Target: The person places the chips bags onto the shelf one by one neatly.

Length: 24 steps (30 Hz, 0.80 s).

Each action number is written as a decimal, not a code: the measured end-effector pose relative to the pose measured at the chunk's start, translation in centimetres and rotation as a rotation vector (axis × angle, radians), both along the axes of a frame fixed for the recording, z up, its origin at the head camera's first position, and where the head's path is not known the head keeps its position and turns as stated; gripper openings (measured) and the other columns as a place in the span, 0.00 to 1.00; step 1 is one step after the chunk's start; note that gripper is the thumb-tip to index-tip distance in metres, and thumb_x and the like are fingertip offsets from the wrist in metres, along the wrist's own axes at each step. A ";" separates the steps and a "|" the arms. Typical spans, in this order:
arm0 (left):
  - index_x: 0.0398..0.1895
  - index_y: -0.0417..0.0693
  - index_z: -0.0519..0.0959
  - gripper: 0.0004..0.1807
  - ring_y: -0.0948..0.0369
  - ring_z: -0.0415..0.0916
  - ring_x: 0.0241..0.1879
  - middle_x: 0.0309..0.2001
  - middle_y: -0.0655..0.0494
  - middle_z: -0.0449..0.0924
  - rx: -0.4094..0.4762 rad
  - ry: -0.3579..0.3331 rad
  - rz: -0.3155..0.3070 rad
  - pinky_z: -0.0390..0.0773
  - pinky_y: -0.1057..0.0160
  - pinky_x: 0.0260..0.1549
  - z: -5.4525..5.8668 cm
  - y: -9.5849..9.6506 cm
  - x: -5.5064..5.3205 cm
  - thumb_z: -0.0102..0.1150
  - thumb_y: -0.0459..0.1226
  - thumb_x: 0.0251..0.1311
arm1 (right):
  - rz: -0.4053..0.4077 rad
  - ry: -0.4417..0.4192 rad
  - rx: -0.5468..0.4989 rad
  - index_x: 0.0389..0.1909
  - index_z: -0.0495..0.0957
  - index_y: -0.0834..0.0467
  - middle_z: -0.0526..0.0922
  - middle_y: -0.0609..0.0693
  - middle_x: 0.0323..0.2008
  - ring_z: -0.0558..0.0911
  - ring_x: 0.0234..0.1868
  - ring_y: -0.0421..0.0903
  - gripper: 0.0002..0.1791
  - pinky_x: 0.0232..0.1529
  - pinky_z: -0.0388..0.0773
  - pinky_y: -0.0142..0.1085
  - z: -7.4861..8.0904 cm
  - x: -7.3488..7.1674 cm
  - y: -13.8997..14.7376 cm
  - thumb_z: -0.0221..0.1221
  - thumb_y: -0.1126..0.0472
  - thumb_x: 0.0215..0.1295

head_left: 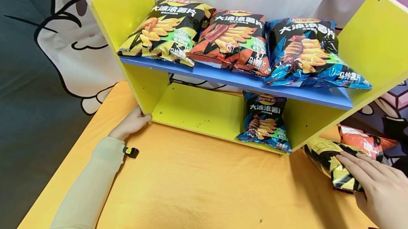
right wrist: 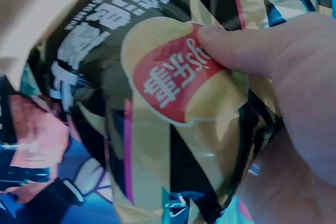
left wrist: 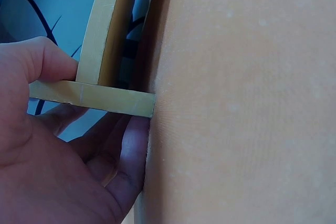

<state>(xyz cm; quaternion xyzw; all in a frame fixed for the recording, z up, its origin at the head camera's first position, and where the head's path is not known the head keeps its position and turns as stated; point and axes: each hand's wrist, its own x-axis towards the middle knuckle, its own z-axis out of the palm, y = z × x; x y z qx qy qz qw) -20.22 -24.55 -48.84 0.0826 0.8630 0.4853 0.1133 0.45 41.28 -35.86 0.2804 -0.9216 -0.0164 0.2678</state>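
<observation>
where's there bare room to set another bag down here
Free: the lower shelf, between the left panel and the lone blue bag; the orange table in front, between the left hand and right hand. Crowded: the upper shelf, lined with three bags, and the table's right side, where the right hand grips a gold bag near a red bag.

"Lay's" on held gold bag [right wrist: 152, 145], "大波浪薯片" and "50%" on shelved yellow bag [head_left: 164, 29]

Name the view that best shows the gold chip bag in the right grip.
Right wrist: the gold chip bag fills much of the picture, its logo mostly uncovered. The head view shows it smaller, partly covered by the right grip; the left wrist view shows none.
</observation>
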 end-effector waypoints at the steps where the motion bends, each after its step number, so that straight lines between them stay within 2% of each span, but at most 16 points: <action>1: 0.77 0.40 0.55 0.31 0.46 0.66 0.58 0.67 0.38 0.65 0.001 0.001 -0.001 0.66 0.51 0.53 0.0 0.0 0.0 0.47 0.36 0.74 | 0.008 0.000 -0.005 0.65 0.78 0.63 0.83 0.62 0.61 0.44 0.77 0.20 0.41 0.78 0.38 0.23 0.2 0.1 -0.1 0.29 0.53 0.59; 7: 0.78 0.41 0.55 0.31 0.46 0.65 0.59 0.68 0.38 0.65 0.009 0.005 -0.003 0.66 0.50 0.54 0.0 0.0 0.0 0.47 0.35 0.74 | 0.055 -0.003 -0.044 0.61 0.79 0.68 0.77 0.55 0.70 0.48 0.77 0.21 0.40 0.78 0.43 0.24 1.1 1.1 -0.6 0.31 0.56 0.55; 10: 0.77 0.41 0.55 0.31 0.46 0.65 0.58 0.68 0.38 0.65 0.012 0.006 -0.003 0.66 0.50 0.54 -0.1 -0.1 0.0 0.47 0.35 0.74 | 0.073 -0.019 -0.038 0.58 0.80 0.70 0.82 0.66 0.61 0.49 0.76 0.20 0.38 0.78 0.44 0.25 1.6 1.5 -0.9 0.31 0.54 0.61; 11: 0.78 0.41 0.55 0.31 0.46 0.65 0.58 0.68 0.38 0.65 0.010 0.006 -0.003 0.66 0.50 0.53 -0.1 -0.1 0.0 0.47 0.35 0.74 | 0.079 -0.028 -0.039 0.57 0.81 0.70 0.84 0.69 0.56 0.49 0.76 0.20 0.37 0.78 0.44 0.24 1.7 1.7 -0.8 0.34 0.50 0.68; 12: 0.78 0.41 0.54 0.32 0.46 0.65 0.58 0.68 0.38 0.65 0.008 0.004 -0.003 0.66 0.50 0.53 -0.1 -0.1 0.0 0.47 0.35 0.74 | 0.086 -0.042 -0.038 0.58 0.80 0.70 0.84 0.70 0.55 0.49 0.76 0.20 0.39 0.78 0.44 0.25 1.9 1.9 -0.8 0.38 0.41 0.72; 13: 0.79 0.42 0.54 0.32 0.46 0.65 0.58 0.69 0.38 0.64 0.007 0.002 -0.004 0.66 0.50 0.54 -0.1 -0.1 0.0 0.47 0.35 0.74 | 0.094 -0.057 -0.037 0.58 0.80 0.71 0.84 0.72 0.52 0.49 0.76 0.20 0.44 0.79 0.44 0.25 2.1 2.0 -0.6 0.43 0.33 0.73; 15: 0.79 0.43 0.53 0.33 0.46 0.65 0.59 0.70 0.38 0.64 0.007 -0.004 -0.002 0.66 0.49 0.54 0.0 -0.1 0.0 0.47 0.36 0.74 | 0.110 -0.081 -0.034 0.63 0.77 0.69 0.83 0.73 0.53 0.50 0.77 0.21 0.55 0.79 0.44 0.26 2.4 2.4 -0.2 0.51 0.20 0.62; 17: 0.80 0.43 0.52 0.34 0.45 0.64 0.60 0.71 0.38 0.62 0.007 -0.009 -0.003 0.66 0.48 0.56 0.0 -0.1 0.0 0.47 0.36 0.74 | 0.135 -0.102 -0.026 0.72 0.71 0.63 0.76 0.66 0.68 0.50 0.78 0.23 0.62 0.79 0.43 0.26 2.7 2.7 0.3 0.55 0.16 0.53; 19: 0.81 0.44 0.51 0.35 0.45 0.63 0.62 0.73 0.38 0.61 0.009 -0.015 -0.002 0.65 0.47 0.58 0.1 -0.1 0.0 0.48 0.37 0.74 | 0.166 -0.118 0.019 0.79 0.63 0.56 0.65 0.55 0.77 0.49 0.79 0.24 0.58 0.80 0.41 0.26 3.2 2.7 0.7 0.52 0.18 0.60; 20: 0.81 0.44 0.51 0.35 0.45 0.63 0.62 0.73 0.38 0.61 0.010 -0.017 -0.001 0.65 0.47 0.58 0.1 -0.1 0.0 0.48 0.37 0.74 | 0.177 -0.114 0.042 0.81 0.58 0.51 0.58 0.47 0.80 0.48 0.79 0.24 0.55 0.80 0.41 0.26 3.5 2.8 0.8 0.50 0.20 0.63; 21: 0.81 0.44 0.50 0.35 0.45 0.63 0.63 0.74 0.38 0.60 0.010 -0.019 -0.001 0.64 0.46 0.59 0.1 -0.1 0.0 0.48 0.37 0.74 | 0.186 -0.115 0.060 0.82 0.54 0.48 0.54 0.42 0.80 0.47 0.79 0.23 0.53 0.80 0.40 0.25 3.8 2.8 0.7 0.50 0.21 0.64; 22: 0.82 0.44 0.50 0.36 0.45 0.62 0.64 0.75 0.38 0.59 0.010 -0.022 -0.001 0.64 0.46 0.60 0.1 -0.1 0.0 0.48 0.37 0.74 | 0.200 -0.113 0.078 0.83 0.51 0.45 0.49 0.34 0.79 0.47 0.79 0.23 0.55 0.79 0.40 0.25 4.1 2.9 0.6 0.51 0.20 0.62; 24: 0.82 0.44 0.49 0.36 0.45 0.62 0.64 0.75 0.37 0.58 0.011 -0.024 0.002 0.64 0.45 0.60 0.1 -0.1 0.0 0.48 0.37 0.74 | 0.240 -0.121 0.100 0.83 0.48 0.44 0.47 0.33 0.80 0.47 0.79 0.23 0.60 0.79 0.39 0.24 4.7 2.8 0.2 0.55 0.18 0.56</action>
